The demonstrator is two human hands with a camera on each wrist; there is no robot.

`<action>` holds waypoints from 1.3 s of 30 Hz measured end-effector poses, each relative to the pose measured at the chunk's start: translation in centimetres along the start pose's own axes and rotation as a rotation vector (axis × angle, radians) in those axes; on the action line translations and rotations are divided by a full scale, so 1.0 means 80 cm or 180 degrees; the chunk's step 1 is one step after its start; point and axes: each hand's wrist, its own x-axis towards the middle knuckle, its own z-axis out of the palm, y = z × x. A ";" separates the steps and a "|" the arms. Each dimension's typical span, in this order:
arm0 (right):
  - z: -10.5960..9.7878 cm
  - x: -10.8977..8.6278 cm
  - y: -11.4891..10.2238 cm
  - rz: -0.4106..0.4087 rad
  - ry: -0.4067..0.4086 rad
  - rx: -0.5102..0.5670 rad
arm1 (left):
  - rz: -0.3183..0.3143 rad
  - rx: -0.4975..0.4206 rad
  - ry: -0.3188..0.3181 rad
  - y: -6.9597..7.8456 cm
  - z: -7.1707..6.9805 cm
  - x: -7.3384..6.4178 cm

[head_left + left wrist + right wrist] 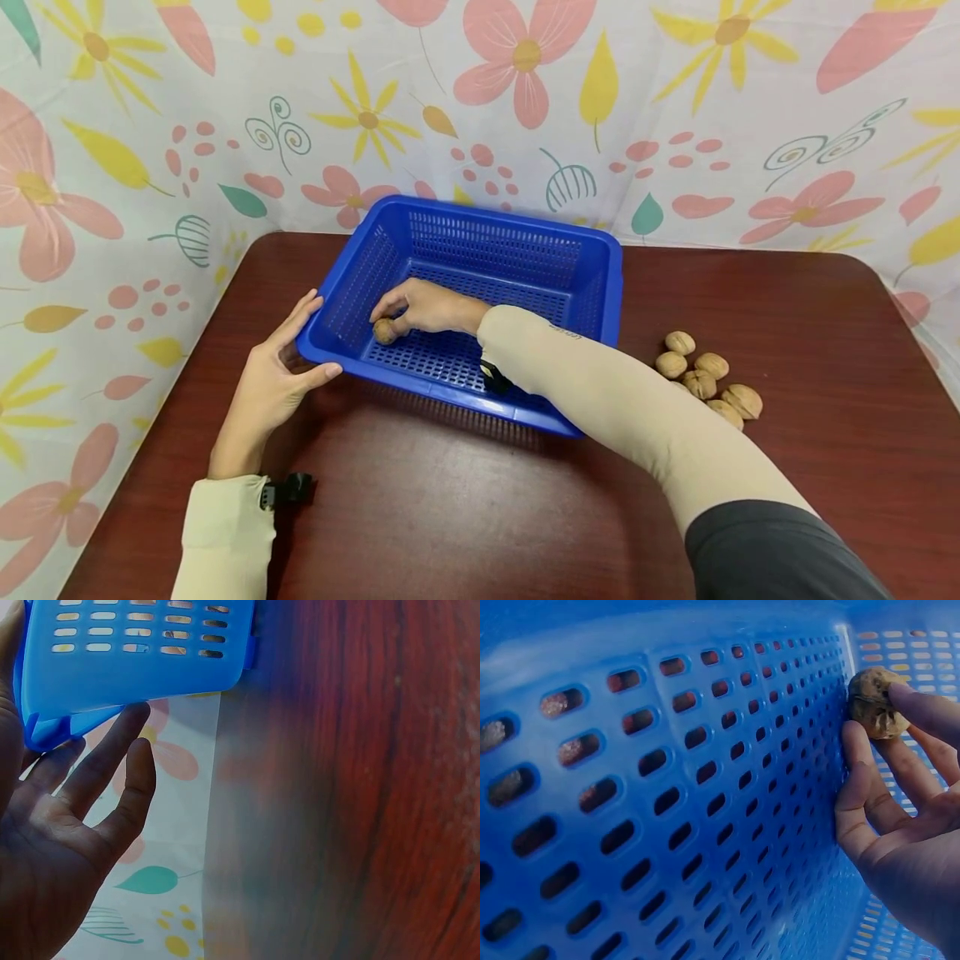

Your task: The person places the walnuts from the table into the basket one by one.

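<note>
In the head view a blue plastic basket (465,392) stands on the table. My right hand (431,307) reaches inside it and pinches a walnut (384,331) close to its left end. The right wrist view shows this walnut (877,703) between the fingertips (911,697), beside the slotted wall (705,750). At the basket's near-left corner my left hand (273,375) holds the rim, with the thumb along the front and the fingers along the left side. In the left wrist view the lower fingers of the left hand (82,817) stand apart from the basket (150,679).
Several walnuts (700,384) lie in a loose group on the brown table (465,517), right of the basket and partly behind the right sleeve (600,375). A flowered cloth (450,108) hangs behind the table and down its left side.
</note>
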 end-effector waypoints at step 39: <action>-0.078 -0.125 -0.049 -0.0354 0.0630 -0.0926 | 0.0018 -0.0051 -0.0009 0.005 0.001 -0.002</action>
